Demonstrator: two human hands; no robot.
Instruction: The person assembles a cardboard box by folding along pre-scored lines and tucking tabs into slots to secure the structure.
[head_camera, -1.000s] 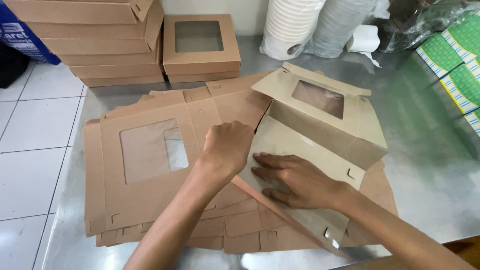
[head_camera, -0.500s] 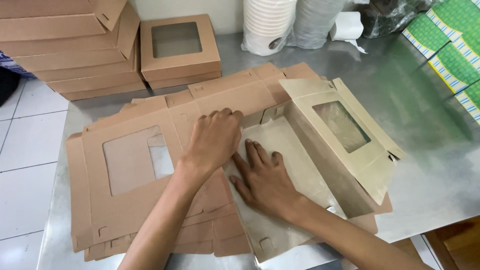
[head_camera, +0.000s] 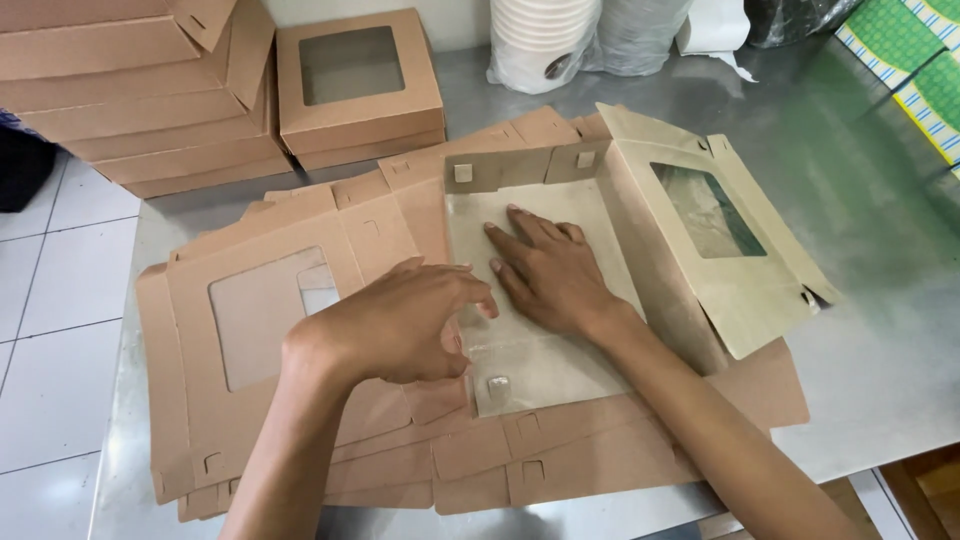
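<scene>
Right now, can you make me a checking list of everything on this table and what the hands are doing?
Surface: shiny metal table, partly covered by cardboard.
Job's things: half-folded box with its window lid tilted open to the right; it lies on a pile of flat box blanks.
Clutter: finished window box and stacked closed boxes at the back left; sleeves of white cups; green printed packs at the far right.
Grips: right hand pressed flat on the box floor; left hand curled at the box's left edge, fingers bent.
Cables: nothing seen.
Surroundings: white tiled floor to the left.
</scene>
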